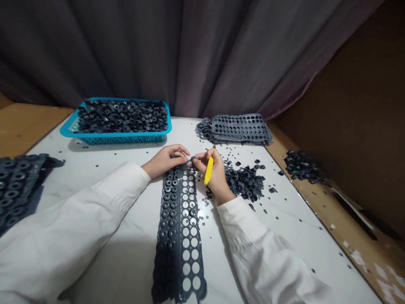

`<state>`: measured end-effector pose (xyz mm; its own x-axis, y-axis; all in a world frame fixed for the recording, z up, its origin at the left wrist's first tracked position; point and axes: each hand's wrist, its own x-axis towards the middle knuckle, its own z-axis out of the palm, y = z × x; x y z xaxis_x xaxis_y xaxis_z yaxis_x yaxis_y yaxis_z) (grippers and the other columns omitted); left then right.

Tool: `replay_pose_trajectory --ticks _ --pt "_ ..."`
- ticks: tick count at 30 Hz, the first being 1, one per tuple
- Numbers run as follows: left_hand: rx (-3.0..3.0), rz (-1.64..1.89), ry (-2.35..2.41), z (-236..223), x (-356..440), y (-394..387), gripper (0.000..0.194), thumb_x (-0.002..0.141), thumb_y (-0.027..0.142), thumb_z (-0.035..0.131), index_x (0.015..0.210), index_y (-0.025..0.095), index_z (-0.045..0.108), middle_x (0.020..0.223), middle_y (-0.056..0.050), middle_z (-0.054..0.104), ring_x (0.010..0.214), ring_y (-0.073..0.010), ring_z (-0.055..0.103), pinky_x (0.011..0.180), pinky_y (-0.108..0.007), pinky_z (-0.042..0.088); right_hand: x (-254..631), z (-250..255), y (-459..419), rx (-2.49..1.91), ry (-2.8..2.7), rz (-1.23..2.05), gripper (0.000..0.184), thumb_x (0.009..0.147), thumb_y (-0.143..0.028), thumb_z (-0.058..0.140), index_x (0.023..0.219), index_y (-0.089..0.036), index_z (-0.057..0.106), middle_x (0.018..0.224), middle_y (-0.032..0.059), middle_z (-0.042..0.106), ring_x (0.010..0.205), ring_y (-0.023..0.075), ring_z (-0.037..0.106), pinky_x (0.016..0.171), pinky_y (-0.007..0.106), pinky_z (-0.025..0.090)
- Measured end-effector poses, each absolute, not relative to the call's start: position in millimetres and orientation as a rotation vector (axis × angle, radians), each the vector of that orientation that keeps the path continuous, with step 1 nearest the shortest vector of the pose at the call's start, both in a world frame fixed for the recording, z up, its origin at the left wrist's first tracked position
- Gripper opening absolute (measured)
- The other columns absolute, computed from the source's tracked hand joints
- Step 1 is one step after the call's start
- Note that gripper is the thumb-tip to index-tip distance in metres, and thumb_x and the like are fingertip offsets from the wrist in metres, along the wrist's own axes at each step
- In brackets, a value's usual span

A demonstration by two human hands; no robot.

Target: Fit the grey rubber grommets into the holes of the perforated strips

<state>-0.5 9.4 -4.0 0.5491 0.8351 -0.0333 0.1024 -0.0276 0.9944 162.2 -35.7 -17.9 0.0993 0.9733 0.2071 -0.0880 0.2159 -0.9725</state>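
My left hand (166,160) pinches the top end of a dark grey perforated rubber strip (179,228), which lies lengthwise on the white table (126,261). Small rubber rings still fill the strip's left columns, while the holes on its right stand open. My right hand (211,171) grips a yellow-handled tool (209,170) just beside my left fingertips. The tool's tip is hidden by my fingers. Right of that hand lies a heap of loose dark rubber pieces (245,182).
A blue plastic basket (122,137) full of dark rubber rings stands at the back left. Punched rubber sheets (240,128) are stacked at the back, with more (15,185) at the left edge. Small pieces dot the table. Another heap (302,165) sits on the wooden ledge at right.
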Motion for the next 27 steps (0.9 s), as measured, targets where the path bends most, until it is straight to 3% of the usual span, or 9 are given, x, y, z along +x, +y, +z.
replay_pose_trajectory --ticks 27 --pt "1.515 0.778 0.936 -9.9 1.6 14.3 0.023 0.068 0.030 0.065 0.085 0.017 0.057 0.071 0.000 0.067 0.072 -0.0155 0.061 0.068 -0.026 0.043 164.3 -18.4 -34.8 -1.060 -1.133 0.947 0.038 0.064 -0.021 0.065 0.074 -0.023 0.028 0.072 -0.0048 0.059 0.056 0.0085 0.046 0.061 0.024 0.039"
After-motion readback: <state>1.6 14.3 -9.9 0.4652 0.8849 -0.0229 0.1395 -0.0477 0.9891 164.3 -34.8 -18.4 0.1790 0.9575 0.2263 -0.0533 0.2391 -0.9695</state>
